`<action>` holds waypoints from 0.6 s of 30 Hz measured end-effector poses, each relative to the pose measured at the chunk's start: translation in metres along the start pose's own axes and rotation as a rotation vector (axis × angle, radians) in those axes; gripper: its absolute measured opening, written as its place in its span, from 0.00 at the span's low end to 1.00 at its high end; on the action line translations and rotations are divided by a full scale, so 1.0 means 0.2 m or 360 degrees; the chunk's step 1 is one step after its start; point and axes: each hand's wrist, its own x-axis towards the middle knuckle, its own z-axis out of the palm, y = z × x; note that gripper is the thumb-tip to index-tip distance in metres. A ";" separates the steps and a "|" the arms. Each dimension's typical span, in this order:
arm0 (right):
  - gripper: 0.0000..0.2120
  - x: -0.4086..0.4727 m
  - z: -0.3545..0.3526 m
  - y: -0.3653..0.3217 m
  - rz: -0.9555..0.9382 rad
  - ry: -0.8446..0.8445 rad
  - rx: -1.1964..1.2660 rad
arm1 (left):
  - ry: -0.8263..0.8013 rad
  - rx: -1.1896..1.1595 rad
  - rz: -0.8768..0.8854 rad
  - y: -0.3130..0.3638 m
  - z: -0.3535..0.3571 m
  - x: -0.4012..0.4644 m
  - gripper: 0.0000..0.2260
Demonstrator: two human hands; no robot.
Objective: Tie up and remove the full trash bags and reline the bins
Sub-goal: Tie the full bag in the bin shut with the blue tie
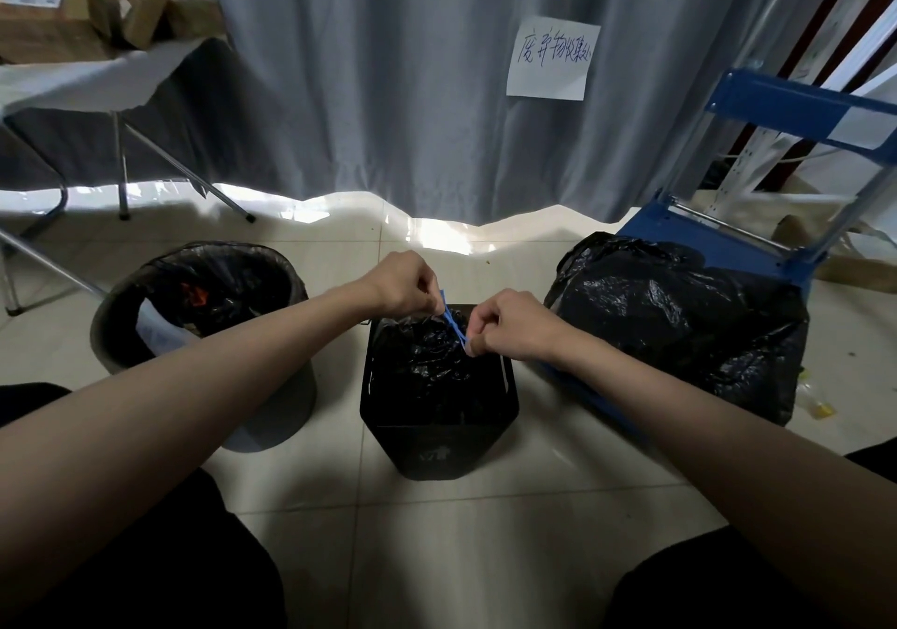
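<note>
Both hands are up over the middle bin, fingers curled tight. The left hand (405, 283) pinches the upper end of a blue drawstring (451, 320), and the right hand (507, 322) pinches its lower end, so the strip runs taut and slanted between the two sets of fingertips. Right beneath them sits the gathered neck of the black trash bag (432, 366), bunched and crinkled, still down inside the square black bin (439, 439) on the tiled floor. Off to the left stands a round grey bin (272, 405), lined in black with rubbish inside. To the right, a full black bag (679, 317) rests on a blue hand cart (757, 249). Behind hangs a grey curtain (388, 70) with a handwritten paper sign (551, 58).
</note>
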 end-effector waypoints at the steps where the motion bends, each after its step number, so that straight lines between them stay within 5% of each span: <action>1: 0.03 0.00 0.00 0.00 -0.0008 -0.0004 -0.0018 | 0.0021 0.0019 0.0016 0.00 0.00 0.00 0.07; 7: 0.05 0.01 0.02 0.01 -0.0085 0.0007 -0.0014 | 0.0103 0.0128 0.0036 -0.01 0.03 0.00 0.03; 11: 0.03 0.04 0.04 0.06 -0.0022 0.0331 0.0498 | 0.0146 0.0140 0.0024 -0.02 0.02 0.00 0.02; 14: 0.03 0.03 0.05 0.10 -0.0063 0.0102 0.0698 | 0.0177 0.0166 0.0033 -0.02 0.02 -0.01 0.02; 18: 0.04 0.04 0.08 0.13 -0.0104 -0.0104 0.0508 | 0.0230 0.0230 0.0049 -0.01 0.02 -0.01 0.03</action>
